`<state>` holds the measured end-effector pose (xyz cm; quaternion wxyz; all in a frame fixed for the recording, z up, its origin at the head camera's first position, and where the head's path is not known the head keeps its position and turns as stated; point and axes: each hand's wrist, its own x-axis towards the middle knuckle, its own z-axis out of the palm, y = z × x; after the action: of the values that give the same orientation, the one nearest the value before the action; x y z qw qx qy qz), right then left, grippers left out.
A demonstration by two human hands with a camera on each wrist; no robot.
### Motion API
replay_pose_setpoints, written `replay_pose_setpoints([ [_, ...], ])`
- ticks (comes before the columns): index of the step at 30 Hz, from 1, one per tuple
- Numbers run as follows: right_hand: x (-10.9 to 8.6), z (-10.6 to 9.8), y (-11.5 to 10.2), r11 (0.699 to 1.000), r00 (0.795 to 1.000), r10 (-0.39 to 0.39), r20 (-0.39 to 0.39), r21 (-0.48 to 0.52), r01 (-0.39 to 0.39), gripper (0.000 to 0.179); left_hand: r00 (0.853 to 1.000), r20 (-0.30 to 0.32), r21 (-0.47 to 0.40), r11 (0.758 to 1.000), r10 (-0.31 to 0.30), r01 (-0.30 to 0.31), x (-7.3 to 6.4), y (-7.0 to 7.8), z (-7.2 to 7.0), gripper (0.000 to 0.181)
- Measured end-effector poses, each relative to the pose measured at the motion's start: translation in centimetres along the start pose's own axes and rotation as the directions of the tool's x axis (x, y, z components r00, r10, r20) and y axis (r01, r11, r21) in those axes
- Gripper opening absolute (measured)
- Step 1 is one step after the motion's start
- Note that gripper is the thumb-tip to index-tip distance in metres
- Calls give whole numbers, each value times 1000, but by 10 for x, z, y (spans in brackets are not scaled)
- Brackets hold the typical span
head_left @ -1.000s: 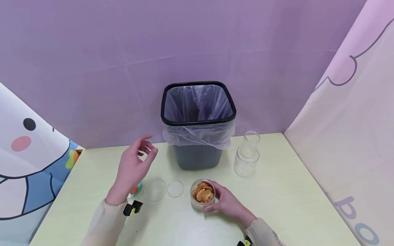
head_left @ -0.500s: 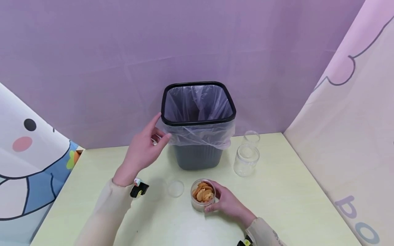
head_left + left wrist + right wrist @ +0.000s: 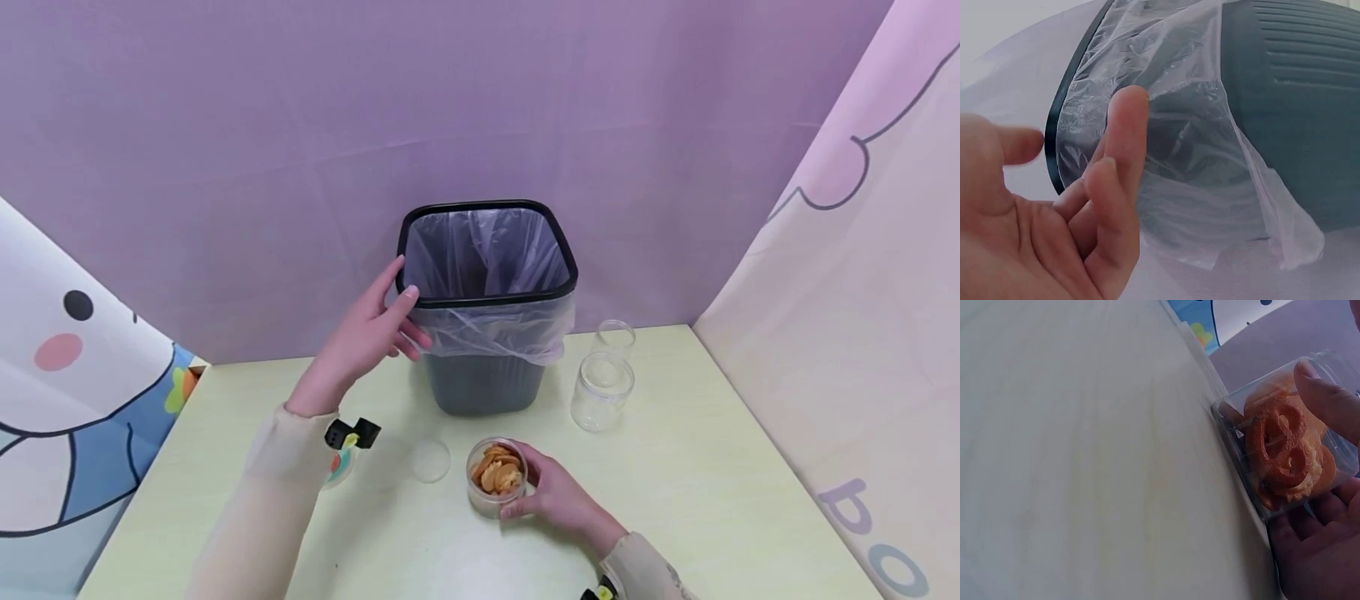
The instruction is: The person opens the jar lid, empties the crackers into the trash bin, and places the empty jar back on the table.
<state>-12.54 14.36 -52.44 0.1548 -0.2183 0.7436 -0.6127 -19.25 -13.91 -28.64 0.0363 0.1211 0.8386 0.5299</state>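
In the head view, my left hand [image 3: 363, 337] is at the left front corner of a grey waste bin [image 3: 483, 387]. Its fingers are relaxed, and the fingertips lie by the black rim. From the left wrist camera, the thumb is close to the rim and the other fingers are in front of the clear bin liner [image 3: 1191, 162]; contact cannot be told. On the table, my right hand [image 3: 558, 500] grips a clear jar [image 3: 483, 504] from its right side. Cookies [image 3: 497, 471] fill the lidless jar, and a pretzel-shaped one [image 3: 1279, 453] shows through its wall.
Right of the bin stand a clear jar [image 3: 597, 407] and, behind it, another clear container [image 3: 617, 335]. A clear round lid [image 3: 431, 461] lies left of the cookie jar. A teal-and-red round item [image 3: 341, 467] is partly hidden under the left wrist. A purple cloth wall [image 3: 262, 208] rises behind.
My left hand has moved up and to the right, from above the table to the bin's rim. The right hand and the cookie jar have stayed in place.
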Motion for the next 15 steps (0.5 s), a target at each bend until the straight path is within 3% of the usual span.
replay_pose_setpoints([
  [4, 0, 0, -1, 1000, 1000, 6, -4, -3, -6, 92, 999, -37, -14, 999, -35, 34, 2, -1, 4, 68],
  [9, 1, 1, -2, 1000, 1000, 3, -12, -4, -3, 92, 995, -96, -68, 997, -41, 34, 3, -3, 10, 63],
  [12, 0, 1, -4, 1000, 999, -19, -29, -6, 19, 93, 988, -148, -111, 994, -39, 23, 4, -5, 16, 61],
  [15, -1, -1, -12, 999, 997, -36, -63, -18, 35, 96, 977, -211, -83, 997, -19, 2, 6, -9, 22, 59],
])
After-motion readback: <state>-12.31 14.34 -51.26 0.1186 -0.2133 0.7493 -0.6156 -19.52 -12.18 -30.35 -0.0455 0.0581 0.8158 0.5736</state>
